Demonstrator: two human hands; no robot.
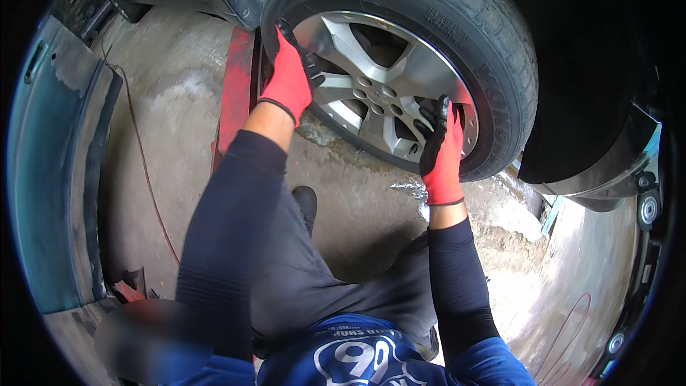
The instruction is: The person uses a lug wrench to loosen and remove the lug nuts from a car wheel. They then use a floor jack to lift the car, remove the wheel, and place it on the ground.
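A car wheel (377, 94) with a silver, spoked alloy rim and a black tyre (493, 50) stands in front of me, beside a dark wheel arch. Red gloves with black palms cover both my hands. My left hand (290, 75) grips the wheel at its left side, with the fingers bent over the rim's edge toward a spoke. Lower on the right, my right hand (444, 150) holds the rim, its fingers curled in among the spokes. Part of the fingers of each hand is hidden by the gloves' angle. The lug holes around the hub look dark.
A red metal beam (236, 93) runs just left of the wheel. Farther left are a thin cable (139, 143) on the concrete floor and a bluish car door panel (53, 171). Dark car bodywork (586, 100) is at the right. A blurred round shape (150, 339) sits at lower left.
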